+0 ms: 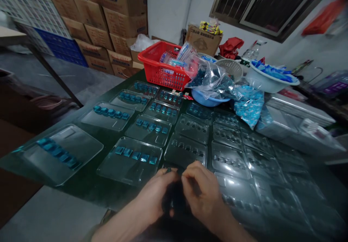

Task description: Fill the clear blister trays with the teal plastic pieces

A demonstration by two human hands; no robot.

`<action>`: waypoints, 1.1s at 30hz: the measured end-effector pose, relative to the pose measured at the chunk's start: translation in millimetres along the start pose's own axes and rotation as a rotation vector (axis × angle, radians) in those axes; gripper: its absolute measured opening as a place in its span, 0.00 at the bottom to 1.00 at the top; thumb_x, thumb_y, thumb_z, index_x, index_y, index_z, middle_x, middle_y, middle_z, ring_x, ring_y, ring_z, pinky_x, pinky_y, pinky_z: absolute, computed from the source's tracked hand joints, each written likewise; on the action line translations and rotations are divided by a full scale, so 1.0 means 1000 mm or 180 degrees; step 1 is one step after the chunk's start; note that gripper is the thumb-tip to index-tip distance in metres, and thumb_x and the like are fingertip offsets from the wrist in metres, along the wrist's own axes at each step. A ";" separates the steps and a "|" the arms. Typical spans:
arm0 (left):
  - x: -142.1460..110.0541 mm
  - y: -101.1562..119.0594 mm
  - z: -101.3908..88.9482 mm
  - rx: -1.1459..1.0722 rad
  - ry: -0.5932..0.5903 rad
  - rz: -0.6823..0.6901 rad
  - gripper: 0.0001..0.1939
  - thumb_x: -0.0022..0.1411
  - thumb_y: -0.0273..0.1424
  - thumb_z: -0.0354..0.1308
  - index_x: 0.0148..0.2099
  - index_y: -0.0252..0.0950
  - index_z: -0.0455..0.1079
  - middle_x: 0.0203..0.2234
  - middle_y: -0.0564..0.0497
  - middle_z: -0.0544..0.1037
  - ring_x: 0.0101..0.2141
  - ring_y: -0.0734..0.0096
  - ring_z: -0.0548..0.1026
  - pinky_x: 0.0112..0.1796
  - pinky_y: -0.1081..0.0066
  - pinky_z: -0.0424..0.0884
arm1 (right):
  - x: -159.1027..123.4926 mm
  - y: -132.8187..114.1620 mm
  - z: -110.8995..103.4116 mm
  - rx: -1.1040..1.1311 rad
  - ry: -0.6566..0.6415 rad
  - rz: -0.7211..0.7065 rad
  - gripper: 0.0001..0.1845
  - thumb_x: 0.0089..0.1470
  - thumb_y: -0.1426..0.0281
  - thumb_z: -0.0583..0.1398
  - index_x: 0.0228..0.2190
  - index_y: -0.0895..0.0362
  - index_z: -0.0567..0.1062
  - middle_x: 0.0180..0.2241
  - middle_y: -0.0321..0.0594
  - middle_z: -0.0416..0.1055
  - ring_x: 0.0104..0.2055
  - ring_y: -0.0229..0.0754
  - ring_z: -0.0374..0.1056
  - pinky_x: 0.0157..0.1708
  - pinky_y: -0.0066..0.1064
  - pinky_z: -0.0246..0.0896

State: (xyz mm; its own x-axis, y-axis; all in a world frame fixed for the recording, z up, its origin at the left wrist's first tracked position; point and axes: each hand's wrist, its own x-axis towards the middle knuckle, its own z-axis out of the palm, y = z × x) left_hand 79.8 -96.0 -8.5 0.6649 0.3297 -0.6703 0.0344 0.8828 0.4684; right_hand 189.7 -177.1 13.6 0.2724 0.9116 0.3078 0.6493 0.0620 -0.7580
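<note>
My left hand (157,189) and my right hand (202,187) are close together at the near edge of the dark green table (89,187). The left fingers are curled, with a small dark bit showing by the thumb; its kind cannot be made out. Thumb and forefinger of my right hand are pinched, and what they hold, if anything, is hidden. Just beyond my left hand lies a transparent plastic tray (116,169) with a row of several shiny blue wrapped pieces (136,155). Another transparent tray (185,158) with a row of moulded hollows sits beyond my right hand.
Rows of similar trays cover the table, with blue pieces in those at left. Behind them stand a red basket (165,77), a blue bowl (209,99), plastic bags (248,102) and a white basin (268,82) of blue wrappers. Cardboard boxes (125,24) are stacked at back left.
</note>
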 end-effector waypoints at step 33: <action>0.036 0.027 -0.009 0.0398 -0.1255 -0.0035 0.18 0.52 0.37 0.53 0.20 0.28 0.71 0.18 0.44 0.72 0.23 0.70 0.70 0.26 0.73 0.66 | 0.172 0.182 -0.091 -0.1114 0.0781 0.0704 0.12 0.48 0.67 0.56 0.33 0.62 0.72 0.28 0.41 0.71 0.29 0.39 0.66 0.31 0.32 0.62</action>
State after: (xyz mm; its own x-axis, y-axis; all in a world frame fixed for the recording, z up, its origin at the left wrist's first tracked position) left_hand 98.2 -57.0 -25.4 0.8980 0.1455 -0.4151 0.1175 0.8301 0.5451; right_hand 419.7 -46.0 -18.9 0.5630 0.7622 0.3195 0.7455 -0.3015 -0.5944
